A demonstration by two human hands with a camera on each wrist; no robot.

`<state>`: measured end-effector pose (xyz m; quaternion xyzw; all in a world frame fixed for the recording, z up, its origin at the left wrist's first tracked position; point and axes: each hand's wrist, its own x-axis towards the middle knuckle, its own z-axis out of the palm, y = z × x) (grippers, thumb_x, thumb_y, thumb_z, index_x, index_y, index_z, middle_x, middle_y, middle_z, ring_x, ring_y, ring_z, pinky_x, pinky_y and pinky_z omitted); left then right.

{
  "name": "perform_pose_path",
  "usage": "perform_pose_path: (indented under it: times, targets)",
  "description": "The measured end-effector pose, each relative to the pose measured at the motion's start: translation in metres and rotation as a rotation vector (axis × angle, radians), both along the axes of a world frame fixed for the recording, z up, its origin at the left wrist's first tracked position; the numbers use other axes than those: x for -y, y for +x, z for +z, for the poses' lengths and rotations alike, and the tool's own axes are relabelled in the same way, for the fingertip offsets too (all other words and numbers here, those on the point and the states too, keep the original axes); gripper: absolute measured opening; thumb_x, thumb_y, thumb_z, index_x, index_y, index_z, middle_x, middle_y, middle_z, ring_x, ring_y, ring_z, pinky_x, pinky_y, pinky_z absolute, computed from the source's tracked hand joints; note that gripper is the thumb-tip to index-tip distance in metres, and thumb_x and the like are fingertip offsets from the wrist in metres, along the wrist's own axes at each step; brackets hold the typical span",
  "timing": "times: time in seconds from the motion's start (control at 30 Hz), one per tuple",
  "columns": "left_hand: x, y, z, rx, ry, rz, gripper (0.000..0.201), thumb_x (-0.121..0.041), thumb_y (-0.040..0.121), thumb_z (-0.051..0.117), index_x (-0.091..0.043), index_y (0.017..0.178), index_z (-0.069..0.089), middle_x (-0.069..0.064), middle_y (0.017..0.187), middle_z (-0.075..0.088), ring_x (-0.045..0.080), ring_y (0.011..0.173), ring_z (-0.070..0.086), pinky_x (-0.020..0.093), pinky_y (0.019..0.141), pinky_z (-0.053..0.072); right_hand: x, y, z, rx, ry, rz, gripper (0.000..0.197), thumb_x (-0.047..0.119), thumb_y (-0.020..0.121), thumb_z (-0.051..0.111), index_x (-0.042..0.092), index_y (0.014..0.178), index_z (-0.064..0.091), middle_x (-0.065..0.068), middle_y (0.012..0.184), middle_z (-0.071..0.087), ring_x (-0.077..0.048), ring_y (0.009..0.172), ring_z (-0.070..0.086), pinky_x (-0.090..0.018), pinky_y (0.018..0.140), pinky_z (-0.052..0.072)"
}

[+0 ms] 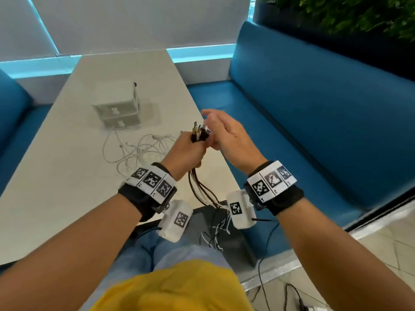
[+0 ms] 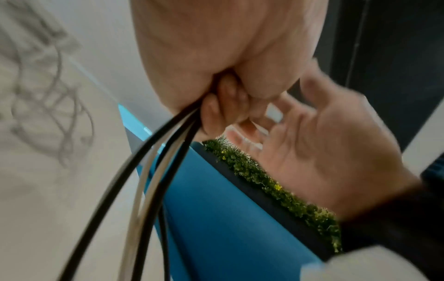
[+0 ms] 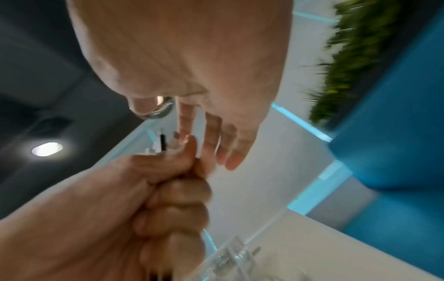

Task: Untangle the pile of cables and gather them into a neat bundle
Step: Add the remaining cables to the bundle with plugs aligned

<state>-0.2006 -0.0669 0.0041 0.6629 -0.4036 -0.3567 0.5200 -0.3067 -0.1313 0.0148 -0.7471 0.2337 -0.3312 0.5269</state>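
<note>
My left hand (image 1: 190,147) grips a bundle of black and white cables (image 1: 198,133) in a fist, plug ends sticking up above it. The cables (image 2: 149,171) hang down from the fist toward my lap (image 1: 215,212). My right hand (image 1: 221,131) hovers just right of the plug ends with its fingers (image 3: 230,150) straight and spread, holding nothing. In the right wrist view the left fist (image 3: 168,190) sits just below those fingers. A loose tangle of white cables (image 1: 137,151) lies on the table (image 1: 56,187) left of my hands.
A small white two-drawer box (image 1: 119,108) stands on the table beyond the tangle. Blue bench seats (image 1: 303,113) run along both sides, with green plants (image 1: 348,14) behind the right one. A dark bag (image 1: 226,234) lies by my knees, cords trailing on the floor.
</note>
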Motion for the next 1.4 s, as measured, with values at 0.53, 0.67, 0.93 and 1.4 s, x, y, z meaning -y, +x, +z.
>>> perform_pose_path:
  times: [0.53,0.67,0.93,1.4]
  targets:
    - [-0.060,0.110,0.024,0.180,-0.037,0.064,0.020,0.002,0.094,0.042,-0.008,0.079,0.050,-0.002,0.048,0.042,0.007,0.041,0.037,0.023,0.042,0.032,-0.037,0.151,0.058,-0.436,-0.374,0.438,0.058,0.050,0.101,0.026,0.015,0.109,0.071,0.002,0.107,0.068,-0.009,0.091,0.061,-0.028,0.084,0.049]
    - [-0.070,0.134,0.009,0.003,0.030,0.135,0.032,-0.012,0.097,0.051,-0.009,0.065,0.052,-0.003,0.047,0.032,0.012,0.043,0.025,0.022,0.042,0.020,-0.020,0.158,0.050,-0.421,-0.106,0.515,0.057,0.059,0.098,0.016,0.029,0.116,0.060,0.003,0.088,0.067,-0.006,0.070,0.066,-0.030,0.071,0.053]
    - [-0.104,0.177,-0.022,-0.301,-0.017,0.356,0.039,-0.039,0.099,0.046,-0.014,0.070,0.049,-0.007,0.050,0.023,0.009,0.042,0.017,0.024,0.044,0.011,0.051,0.145,-0.015,-0.926,-0.314,0.239,0.013,0.016,0.090,0.057,0.020,0.082,0.066,-0.003,0.083,0.070,-0.019,0.068,0.067,-0.019,0.048,0.044]
    - [-0.090,0.176,-0.035,-0.416,-0.037,0.362,0.037,-0.037,0.100,0.046,-0.012,0.075,0.057,-0.006,0.051,0.023,0.009,0.044,0.018,0.021,0.041,0.014,0.045,0.168,-0.081,-0.895,-0.498,0.237,0.032,0.004,0.086,0.056,0.027,0.097,0.074,0.000,0.110,0.070,-0.019,0.096,0.066,-0.028,0.086,0.051]
